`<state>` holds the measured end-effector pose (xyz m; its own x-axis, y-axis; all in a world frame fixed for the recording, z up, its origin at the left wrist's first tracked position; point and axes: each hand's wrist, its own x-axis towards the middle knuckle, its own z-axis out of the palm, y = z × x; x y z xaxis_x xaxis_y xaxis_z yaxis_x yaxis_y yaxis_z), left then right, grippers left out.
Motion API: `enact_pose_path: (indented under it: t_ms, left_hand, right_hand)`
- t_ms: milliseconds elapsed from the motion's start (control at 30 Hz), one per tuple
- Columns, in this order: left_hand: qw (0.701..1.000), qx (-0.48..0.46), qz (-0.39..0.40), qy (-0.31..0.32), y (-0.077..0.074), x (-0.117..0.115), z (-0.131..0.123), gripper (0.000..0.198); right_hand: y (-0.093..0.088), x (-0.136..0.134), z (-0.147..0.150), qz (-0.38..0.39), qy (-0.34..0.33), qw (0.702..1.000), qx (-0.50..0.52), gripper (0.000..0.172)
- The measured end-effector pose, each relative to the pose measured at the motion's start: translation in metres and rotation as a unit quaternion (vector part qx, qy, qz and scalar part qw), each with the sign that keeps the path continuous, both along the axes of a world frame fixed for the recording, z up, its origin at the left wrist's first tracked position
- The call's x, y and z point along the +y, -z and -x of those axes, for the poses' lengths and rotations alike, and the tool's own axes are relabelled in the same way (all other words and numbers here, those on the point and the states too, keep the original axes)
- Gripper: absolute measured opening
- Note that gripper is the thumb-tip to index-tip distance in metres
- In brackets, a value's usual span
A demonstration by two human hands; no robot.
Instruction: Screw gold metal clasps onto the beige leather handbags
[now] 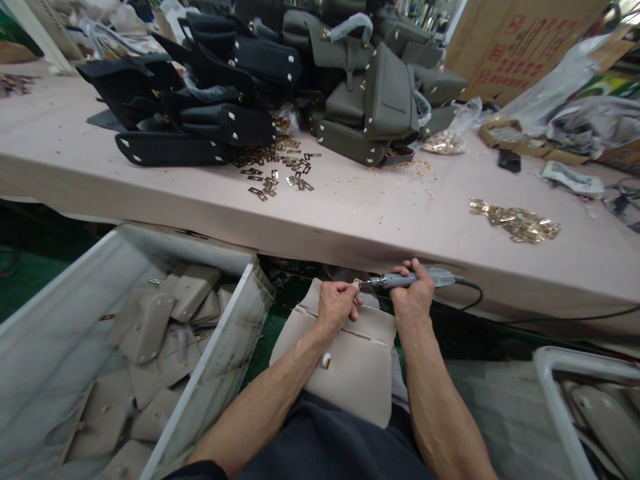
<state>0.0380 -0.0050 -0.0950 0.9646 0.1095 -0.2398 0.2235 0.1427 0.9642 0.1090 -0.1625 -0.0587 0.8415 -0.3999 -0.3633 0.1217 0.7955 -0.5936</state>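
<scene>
A beige handbag (350, 380) lies on my lap, with a small gold clasp piece (327, 361) on its front. My left hand (339, 305) is closed above the bag's top edge, pinching a small metal fitting (357, 284) between thumb and fingers. Whether the fitting sits on the bag's flap is hard to make out. From the right, my right hand (414, 293) grips a grey electric screwdriver (390, 281) with a black cord. The screwdriver lies nearly level, and its bit meets the fitting at my left fingertips.
Black bags (170, 143) and dark olive bags (393, 93) are piled on the table (345, 213). Loose metal plates (270, 180) and gold fittings (523, 222) lie there too. A white bin (220, 333) of beige bags stands left, another bin (550, 393) right.
</scene>
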Motion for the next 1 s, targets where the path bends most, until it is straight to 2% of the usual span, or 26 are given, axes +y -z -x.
enact_pose_path:
  t_ms: [500, 1000]
  left_hand:
    - [1.000, 0.018, -0.017, -0.012, 0.000, -0.002, -0.003, 0.042]
    - [1.000, 0.006, -0.016, 0.004, 0.003, -0.002, 0.000, 0.045]
  right_hand:
    - [-0.008, 0.002, 0.003, 0.045, 0.000, 0.999, 0.000, 0.018]
    - [-0.013, 0.005, 0.005, 0.057, 0.014, 0.998, 0.000, 0.017]
